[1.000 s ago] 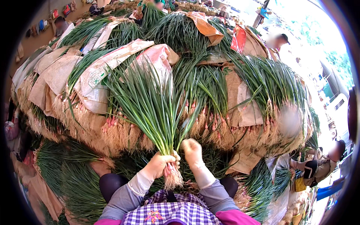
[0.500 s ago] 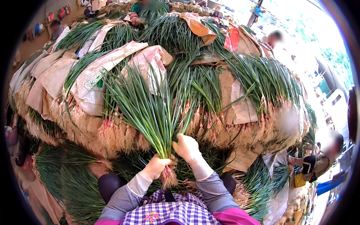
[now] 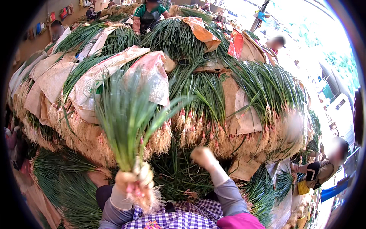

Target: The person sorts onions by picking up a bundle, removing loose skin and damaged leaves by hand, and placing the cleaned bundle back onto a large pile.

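My left hand [image 3: 126, 181] grips a bunch of green onions [image 3: 127, 126] near its pale rooted end, with the green leaves fanning upward. The bunch is blurred by motion. My right hand [image 3: 204, 156] is raised apart from the bunch, to its right, in front of the big pile of green onions [image 3: 206, 99]; it looks closed and I see nothing in it. Both forearms wear grey sleeves over a checked purple garment [image 3: 179, 219].
The pile of bundled green onions is stacked high, with paper and sack sheets [image 3: 152, 76] between layers. More bundles [image 3: 57, 179] lie low at left. A person in green [image 3: 150, 15] stands behind the pile; other people [image 3: 324, 168] are at right.
My right hand has let go of the bunch and moved right and up. My left hand has swung the bunch leftward and lower.
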A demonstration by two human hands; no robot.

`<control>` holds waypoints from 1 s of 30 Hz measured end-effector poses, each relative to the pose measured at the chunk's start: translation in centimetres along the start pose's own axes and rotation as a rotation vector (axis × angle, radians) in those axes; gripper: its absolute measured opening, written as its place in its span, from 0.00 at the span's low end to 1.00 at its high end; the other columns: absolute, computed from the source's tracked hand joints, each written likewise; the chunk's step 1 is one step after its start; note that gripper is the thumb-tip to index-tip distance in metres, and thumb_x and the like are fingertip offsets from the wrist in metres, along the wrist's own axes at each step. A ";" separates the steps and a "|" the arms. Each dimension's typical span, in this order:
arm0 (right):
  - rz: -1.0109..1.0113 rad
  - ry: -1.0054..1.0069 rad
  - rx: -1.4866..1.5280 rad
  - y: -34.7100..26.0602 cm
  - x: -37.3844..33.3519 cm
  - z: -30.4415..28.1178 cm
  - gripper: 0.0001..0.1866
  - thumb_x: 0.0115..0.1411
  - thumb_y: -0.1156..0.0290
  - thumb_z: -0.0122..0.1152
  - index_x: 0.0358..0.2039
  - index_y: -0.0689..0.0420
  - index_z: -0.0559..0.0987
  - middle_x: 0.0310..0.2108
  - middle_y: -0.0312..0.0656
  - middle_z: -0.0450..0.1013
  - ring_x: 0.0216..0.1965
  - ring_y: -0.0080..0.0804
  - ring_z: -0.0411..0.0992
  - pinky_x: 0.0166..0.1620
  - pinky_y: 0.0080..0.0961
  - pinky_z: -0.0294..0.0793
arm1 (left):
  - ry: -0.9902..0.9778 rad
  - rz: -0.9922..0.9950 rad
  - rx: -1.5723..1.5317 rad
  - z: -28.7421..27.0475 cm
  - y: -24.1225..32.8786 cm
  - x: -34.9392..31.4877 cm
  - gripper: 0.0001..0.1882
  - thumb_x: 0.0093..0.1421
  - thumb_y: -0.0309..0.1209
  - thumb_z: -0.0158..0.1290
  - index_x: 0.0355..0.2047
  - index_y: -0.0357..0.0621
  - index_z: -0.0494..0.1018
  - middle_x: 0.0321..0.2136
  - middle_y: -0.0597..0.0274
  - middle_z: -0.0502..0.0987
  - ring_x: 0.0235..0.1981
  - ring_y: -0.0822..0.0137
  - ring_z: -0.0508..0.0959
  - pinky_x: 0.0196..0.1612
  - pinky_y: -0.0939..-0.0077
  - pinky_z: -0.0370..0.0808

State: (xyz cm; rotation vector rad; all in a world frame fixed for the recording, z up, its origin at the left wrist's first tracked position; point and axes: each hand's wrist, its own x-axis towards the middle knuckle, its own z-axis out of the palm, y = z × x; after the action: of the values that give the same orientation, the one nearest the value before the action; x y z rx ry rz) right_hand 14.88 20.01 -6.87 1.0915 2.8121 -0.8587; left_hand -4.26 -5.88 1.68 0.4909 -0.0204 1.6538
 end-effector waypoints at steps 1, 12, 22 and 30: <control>0.125 0.279 0.105 0.8 2.6 -0.6 0.13 0.58 0.62 0.57 0.34 0.59 0.80 0.34 0.49 0.77 0.35 0.37 0.76 0.41 0.31 0.75 | -0.173 0.009 -0.007 -0.2 0.6 -0.1 0.08 0.50 0.21 0.50 0.32 0.44 0.68 0.14 0.62 0.63 0.14 0.71 0.65 0.26 0.70 0.71; 0.518 0.583 -0.050 0.5 12.3 -9.9 0.14 0.58 0.64 0.49 0.32 0.58 0.80 0.31 0.48 0.77 0.30 0.37 0.76 0.39 0.33 0.75 | 0.552 -0.148 0.315 -0.4 -0.9 1.3 0.14 0.50 0.16 0.45 0.38 0.37 0.69 0.38 0.49 0.74 0.39 0.53 0.78 0.46 0.54 0.75; -0.287 -0.310 -0.257 1.5 -6.5 9.3 0.10 0.55 0.66 0.53 0.31 0.56 0.78 0.31 0.45 0.75 0.30 0.38 0.74 0.34 0.31 0.76 | 0.644 -0.262 0.366 -2.9 -3.2 1.4 0.15 0.52 0.17 0.44 0.40 0.38 0.69 0.39 0.52 0.73 0.40 0.54 0.77 0.44 0.54 0.75; 0.236 0.512 0.167 -3.6 8.2 -4.7 0.12 0.60 0.61 0.53 0.36 0.55 0.80 0.34 0.44 0.77 0.36 0.41 0.76 0.41 0.32 0.74 | 0.632 -0.232 0.367 -2.5 -3.2 0.7 0.13 0.52 0.17 0.44 0.39 0.37 0.70 0.42 0.51 0.73 0.37 0.57 0.76 0.43 0.55 0.75</control>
State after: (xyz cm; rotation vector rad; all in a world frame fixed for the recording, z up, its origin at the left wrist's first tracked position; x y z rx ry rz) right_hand 7.24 25.25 -2.75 1.8630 2.9265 -0.9116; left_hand -1.98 -3.94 -1.24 0.2122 0.7884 1.5217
